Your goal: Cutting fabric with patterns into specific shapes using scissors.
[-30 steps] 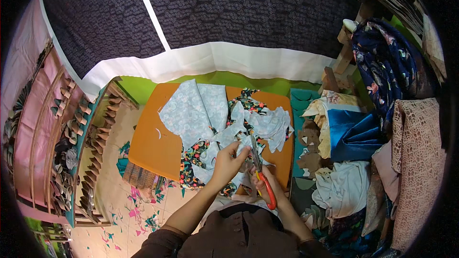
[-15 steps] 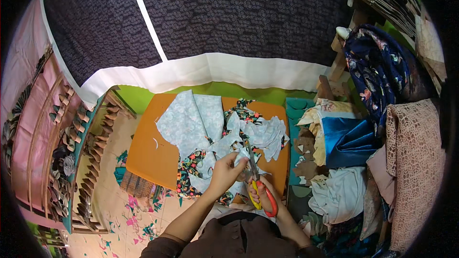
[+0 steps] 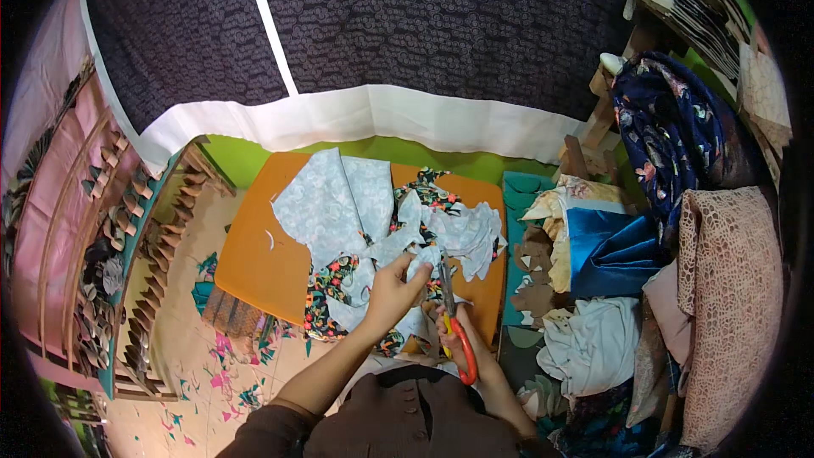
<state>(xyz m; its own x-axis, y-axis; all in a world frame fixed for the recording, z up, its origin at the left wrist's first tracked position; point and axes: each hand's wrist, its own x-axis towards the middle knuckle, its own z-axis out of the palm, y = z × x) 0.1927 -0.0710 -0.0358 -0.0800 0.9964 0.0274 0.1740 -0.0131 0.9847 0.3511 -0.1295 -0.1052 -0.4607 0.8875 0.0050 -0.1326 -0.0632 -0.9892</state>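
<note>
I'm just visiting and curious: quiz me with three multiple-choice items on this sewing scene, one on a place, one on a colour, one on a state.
1. Where do the fabric pieces lie?
A. on an orange board
B. on a pink shelf
C. on the dark curtain

2. What colour are the scissors' handles?
A. blue
B. red-orange
C. white

3. What is the left hand doing?
A. resting empty
B. gripping pale blue fabric
C. holding scissors

Answers: 1 A, the orange board lies under them. 2 B, see the scissors in the right hand. 3 B, the left hand pinches the pale blue fabric.
</note>
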